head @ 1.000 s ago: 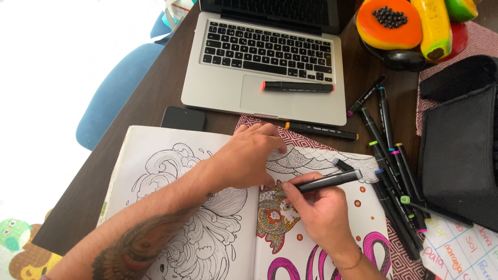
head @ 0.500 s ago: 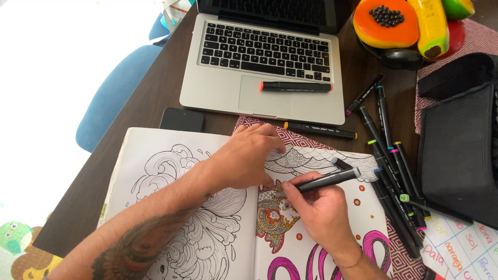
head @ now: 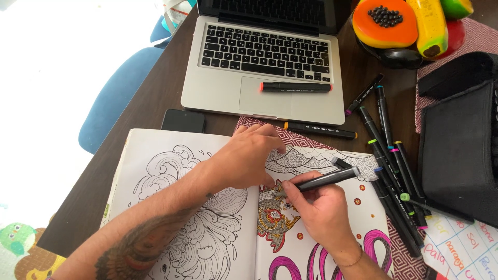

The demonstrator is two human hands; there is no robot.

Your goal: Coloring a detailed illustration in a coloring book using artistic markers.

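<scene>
An open colouring book (head: 171, 171) lies on the dark table. My left hand (head: 244, 158) rests flat on it, fingers spread over the fold and the right page's top. My right hand (head: 319, 210) grips a black marker with a grey cap (head: 324, 180), its tip down on a partly coloured fish drawing (head: 275, 215). Pink curls (head: 376, 249) fill the lower right page.
A silver laptop (head: 218, 91) stands behind the book with an orange-capped marker (head: 295, 87) on its trackpad. A black phone (head: 182, 120), several loose markers (head: 391, 155), a black pouch (head: 459, 150), a bowl of fruit (head: 410, 28) and a blue chair (head: 114, 93) surround the book.
My right hand and the marker have shifted slightly on the fish drawing. My left hand stays put on the book.
</scene>
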